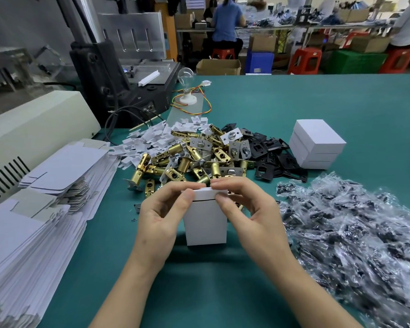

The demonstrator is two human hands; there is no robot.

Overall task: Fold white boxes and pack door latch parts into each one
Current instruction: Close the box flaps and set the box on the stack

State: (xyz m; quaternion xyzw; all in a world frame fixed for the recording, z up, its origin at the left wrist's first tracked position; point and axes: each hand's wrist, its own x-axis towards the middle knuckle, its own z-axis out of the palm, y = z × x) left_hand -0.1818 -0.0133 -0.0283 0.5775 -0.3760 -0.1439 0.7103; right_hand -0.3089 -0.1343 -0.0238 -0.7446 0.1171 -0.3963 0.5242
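Both my hands pinch the lid of the upright box (205,223), left hand (162,214) and right hand (249,209) curled on its top edge.

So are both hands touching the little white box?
Touching. The head view shows the left hand and the right hand each pinching the top edge of the white box.

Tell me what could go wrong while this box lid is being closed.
The left hand and right hand pinch the lid of the upright box; uneven pressure may crease it or tip the box. The inside is hidden, so it might be sealed with parts missing. The pile of latches lies just behind; a slip could scatter them.
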